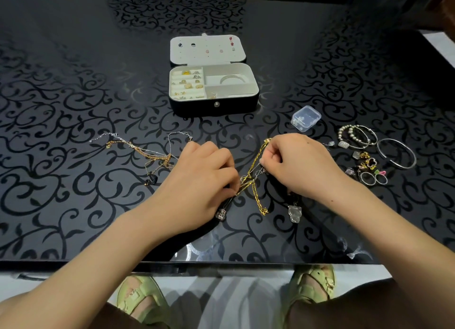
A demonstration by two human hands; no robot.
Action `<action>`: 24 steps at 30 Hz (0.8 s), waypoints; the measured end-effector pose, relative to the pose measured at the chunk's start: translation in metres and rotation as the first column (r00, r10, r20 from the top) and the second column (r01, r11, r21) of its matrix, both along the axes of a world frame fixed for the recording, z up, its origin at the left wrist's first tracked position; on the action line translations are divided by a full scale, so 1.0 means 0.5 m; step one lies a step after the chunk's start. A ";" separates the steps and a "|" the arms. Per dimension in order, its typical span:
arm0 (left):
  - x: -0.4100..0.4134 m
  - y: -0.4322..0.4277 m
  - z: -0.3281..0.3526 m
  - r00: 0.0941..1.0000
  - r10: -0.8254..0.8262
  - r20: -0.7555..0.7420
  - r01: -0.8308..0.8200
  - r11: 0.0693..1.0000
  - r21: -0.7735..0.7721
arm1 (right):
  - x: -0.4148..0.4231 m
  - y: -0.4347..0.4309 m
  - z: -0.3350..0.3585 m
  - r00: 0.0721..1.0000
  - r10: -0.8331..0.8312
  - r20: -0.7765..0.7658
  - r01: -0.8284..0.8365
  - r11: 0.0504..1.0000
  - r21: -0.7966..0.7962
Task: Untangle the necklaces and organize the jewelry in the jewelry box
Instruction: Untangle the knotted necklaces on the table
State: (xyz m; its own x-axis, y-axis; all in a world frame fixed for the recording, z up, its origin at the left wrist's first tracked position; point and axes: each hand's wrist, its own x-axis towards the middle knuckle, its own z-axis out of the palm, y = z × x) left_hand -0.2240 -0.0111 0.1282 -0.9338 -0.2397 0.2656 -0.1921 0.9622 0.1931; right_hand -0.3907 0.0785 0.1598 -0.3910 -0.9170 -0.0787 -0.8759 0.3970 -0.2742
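Note:
A knot of gold and silver necklace chains (251, 178) lies on the black patterned table (73, 94) between my hands. My left hand (199, 181) pinches the chains at its fingertips, with a dark pendant (221, 214) below it. My right hand (295, 161) pinches the chains from the right; a gold chain runs up over its fingers, and a clear pendant (294, 213) hangs below. A second tangle of chains (147, 153) lies to the left. The open jewelry box (214, 104) stands at the back with earrings, rings and a silver bangle inside.
To the right lie bracelets (357, 136), a silver bangle (398, 153), rings (373, 178) and small charms (366, 161). A small clear plastic case (306, 118) sits behind my right hand. The table's front edge (221, 264) runs just below my forearms.

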 end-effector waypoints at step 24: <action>-0.047 0.040 -0.004 0.983 0.181 -0.025 -0.179 0.982 0.058 | 0.023 0.087 0.020 0.998 0.052 0.033 -0.053 0.998 0.016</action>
